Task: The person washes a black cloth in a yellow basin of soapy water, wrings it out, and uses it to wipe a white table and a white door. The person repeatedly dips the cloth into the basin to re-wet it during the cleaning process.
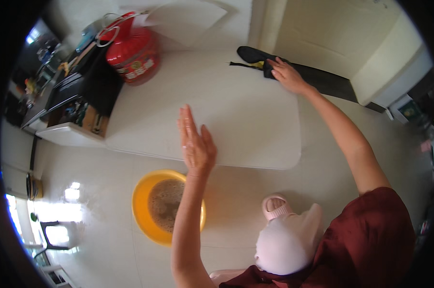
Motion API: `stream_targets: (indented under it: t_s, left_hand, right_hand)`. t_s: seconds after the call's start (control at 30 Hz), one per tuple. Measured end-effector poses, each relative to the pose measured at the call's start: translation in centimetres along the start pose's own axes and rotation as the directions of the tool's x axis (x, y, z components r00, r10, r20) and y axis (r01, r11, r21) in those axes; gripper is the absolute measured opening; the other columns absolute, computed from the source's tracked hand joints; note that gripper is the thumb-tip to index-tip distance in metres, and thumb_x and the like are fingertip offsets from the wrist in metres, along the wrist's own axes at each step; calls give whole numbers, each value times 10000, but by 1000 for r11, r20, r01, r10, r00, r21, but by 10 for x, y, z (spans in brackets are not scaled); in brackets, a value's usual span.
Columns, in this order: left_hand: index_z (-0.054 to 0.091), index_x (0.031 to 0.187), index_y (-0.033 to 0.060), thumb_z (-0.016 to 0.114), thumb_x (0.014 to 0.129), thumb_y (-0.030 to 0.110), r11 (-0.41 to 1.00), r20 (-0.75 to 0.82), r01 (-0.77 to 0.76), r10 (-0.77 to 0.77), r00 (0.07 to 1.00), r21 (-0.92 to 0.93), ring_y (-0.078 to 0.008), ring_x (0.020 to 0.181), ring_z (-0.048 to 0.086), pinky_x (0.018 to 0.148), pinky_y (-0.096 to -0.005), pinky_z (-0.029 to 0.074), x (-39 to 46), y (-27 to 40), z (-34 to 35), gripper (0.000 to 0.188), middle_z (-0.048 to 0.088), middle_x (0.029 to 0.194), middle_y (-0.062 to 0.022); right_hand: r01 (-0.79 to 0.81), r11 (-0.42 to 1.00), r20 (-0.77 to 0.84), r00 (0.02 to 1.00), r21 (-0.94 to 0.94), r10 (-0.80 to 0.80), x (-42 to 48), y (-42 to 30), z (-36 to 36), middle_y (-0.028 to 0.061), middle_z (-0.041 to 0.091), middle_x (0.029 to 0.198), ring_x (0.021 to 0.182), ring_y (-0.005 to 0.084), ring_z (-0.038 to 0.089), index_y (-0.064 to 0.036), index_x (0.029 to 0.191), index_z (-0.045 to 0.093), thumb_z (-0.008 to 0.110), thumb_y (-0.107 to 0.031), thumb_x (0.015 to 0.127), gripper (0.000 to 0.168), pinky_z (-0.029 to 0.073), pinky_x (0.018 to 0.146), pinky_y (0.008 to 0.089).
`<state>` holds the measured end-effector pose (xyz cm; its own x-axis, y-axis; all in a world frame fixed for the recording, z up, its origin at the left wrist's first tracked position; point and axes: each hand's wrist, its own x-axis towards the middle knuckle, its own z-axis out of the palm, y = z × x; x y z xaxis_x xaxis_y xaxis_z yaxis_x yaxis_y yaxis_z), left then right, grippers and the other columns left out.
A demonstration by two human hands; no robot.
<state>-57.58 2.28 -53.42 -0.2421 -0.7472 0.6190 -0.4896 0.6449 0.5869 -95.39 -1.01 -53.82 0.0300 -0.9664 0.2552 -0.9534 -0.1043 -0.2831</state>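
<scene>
My left hand (196, 144) is raised over the front edge of a white tabletop (209, 93). Its fingers point away from me, the thumb stands apart, and the skin looks wet. Nothing is in it. My right arm stretches to the table's far right corner, where my right hand (289, 75) rests its spread fingers against a black fabric item (255, 55) with a strap and a bit of yellow. Whether the fingertips grip it is not clear. Below my left hand, partly behind the forearm, a yellow plastic basin (141, 208) of cloudy, foamy water stands on the floor.
A large red plastic jar (134, 57) with a looped handle stands at the table's back left. Beside it is a black organizer (90, 77) over an open compartment (76, 115) of small items. A cream door (332, 32) is at the back right. The tiled floor (105, 201) looks glossy.
</scene>
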Motion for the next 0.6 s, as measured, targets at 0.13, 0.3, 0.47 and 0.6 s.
stream_targets:
  t_s: [0.13,0.3,0.47,0.6]
  left_hand:
    - [260,1400,-14,406,909,94,1000,-40,-9,8,999,-13,-390,1302,333,1090,-497,230,-1,-2,3,524,359,1405,-205]
    - [244,1408,-5,381,913,80,998,-38,49,-51,998,-47,-368,1302,348,1096,-495,209,-2,1,4,521,343,1419,-200]
    - [227,1415,0,359,916,83,993,-23,66,-68,997,-100,-359,1309,342,1102,-498,186,-3,4,1,523,319,1437,-195]
    - [208,1424,1,350,919,117,993,-38,70,-74,997,-95,-358,1321,321,1107,-499,169,-4,1,0,537,297,1448,-195]
  right_hand:
    - [115,992,-36,993,-45,-117,-60,-36,-4,123,409,1403,1348,344,271,-28,1333,428,438,-200,937,432,250,1080,419]
    - [245,969,76,967,-32,-242,-154,-126,-17,107,326,1456,1365,356,223,-47,1339,430,501,-164,894,465,231,1072,513]
    - [217,974,231,946,61,-225,-204,-191,-33,94,258,1487,1374,364,196,-99,1386,377,501,-217,907,508,202,1088,516]
    - [216,976,249,948,-40,-200,-163,-171,-31,98,263,1483,1374,375,180,-127,1410,334,473,-262,920,526,186,1094,506]
